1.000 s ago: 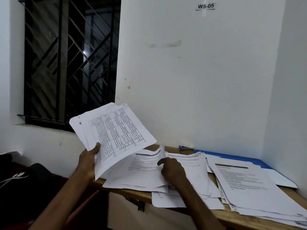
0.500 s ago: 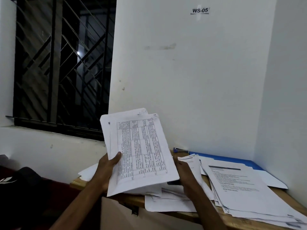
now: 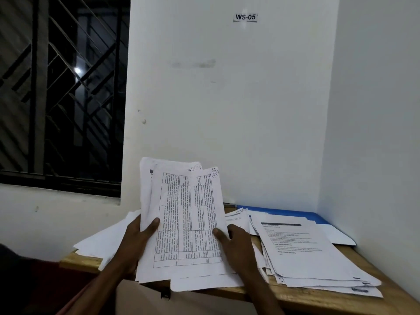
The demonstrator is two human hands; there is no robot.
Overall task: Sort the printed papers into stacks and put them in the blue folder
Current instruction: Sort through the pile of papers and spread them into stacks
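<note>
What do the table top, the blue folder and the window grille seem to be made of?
Table top: wood, light brown with faint grain and a dull finish.
Blue folder: probably thin card or plastic; it looks flat and smooth, but is mostly covered.
Window grille: likely metal, with thin straight bars that look dark-painted.

A wooden table [image 3: 322, 302] is set into a white wall corner. A stack of printed papers [image 3: 306, 253] is laid on its right half, with a blue folder [image 3: 284, 212] at the far right, partly covered by it. Loose sheets [image 3: 106, 242] are spread over the left end, some overhanging the near edge.
</note>
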